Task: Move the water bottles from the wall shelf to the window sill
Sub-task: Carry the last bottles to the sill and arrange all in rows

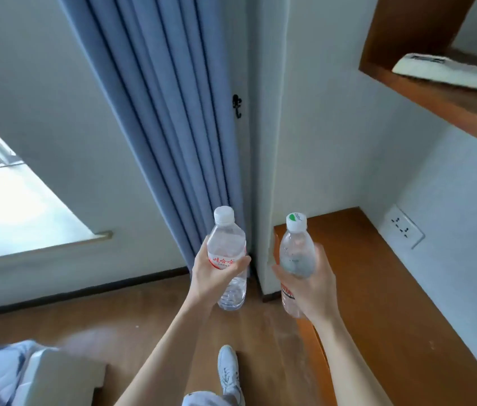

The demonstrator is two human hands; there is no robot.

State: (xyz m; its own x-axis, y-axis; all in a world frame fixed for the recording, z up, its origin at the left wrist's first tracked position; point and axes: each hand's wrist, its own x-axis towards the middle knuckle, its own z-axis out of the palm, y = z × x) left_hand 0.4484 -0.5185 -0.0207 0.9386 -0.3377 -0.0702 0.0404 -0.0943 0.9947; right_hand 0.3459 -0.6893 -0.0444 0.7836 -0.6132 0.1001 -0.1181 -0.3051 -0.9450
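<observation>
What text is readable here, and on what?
"娃哈哈": red print on the label of the left bottle, in the left hand.
Cap of the right bottle: small print beside a green mark, too small to read.
Its red label: mostly under the right hand, unreadable.
White object on the wall shelf: dark marking, blurred.
</observation>
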